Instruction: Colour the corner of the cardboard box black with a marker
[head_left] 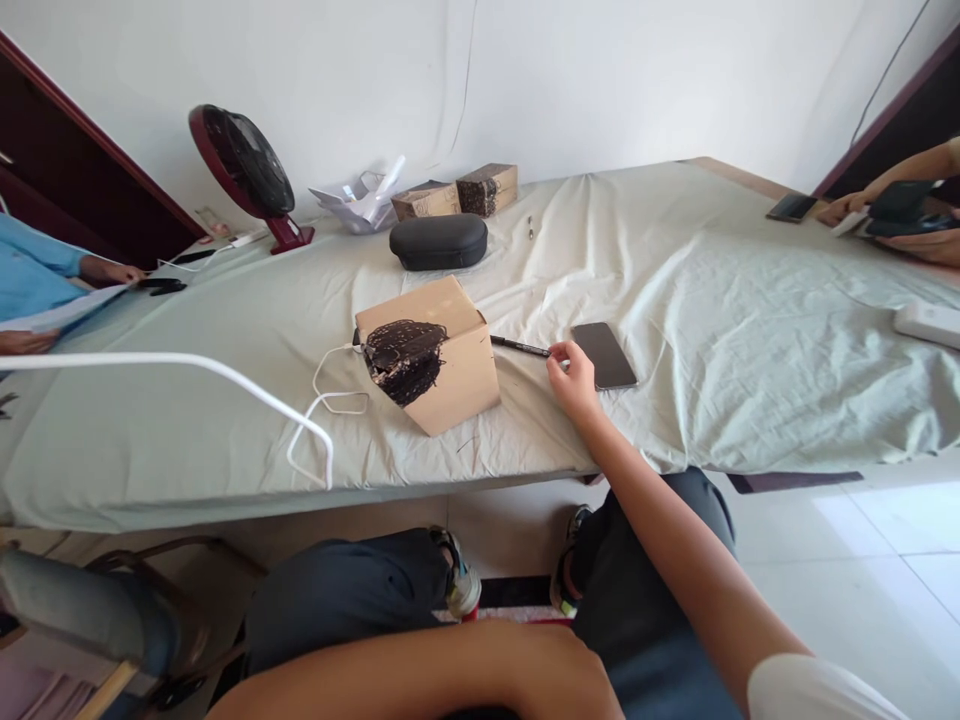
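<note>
My right hand [572, 372] is closed, thumb and fingers pinching the end of a black pen [521, 346] low over the table. The pen's far end reaches the right side of a cardboard box [457, 370], whose left part carries a dense black scribble. Just right of that hand lies a dark smartphone [606, 355], screen up. My left arm crosses my lap at the bottom edge. Only the back of my left hand [574, 668] seems to show there; its fingers are hidden.
A white cable [225, 372] arches across the left. Behind the box are a black case [439, 242], small cartons [487, 188], a plastic bag [364, 205] and a red fan [247, 165]. Other people's hands [112, 272] appear left and right. A white device [930, 324] lies right.
</note>
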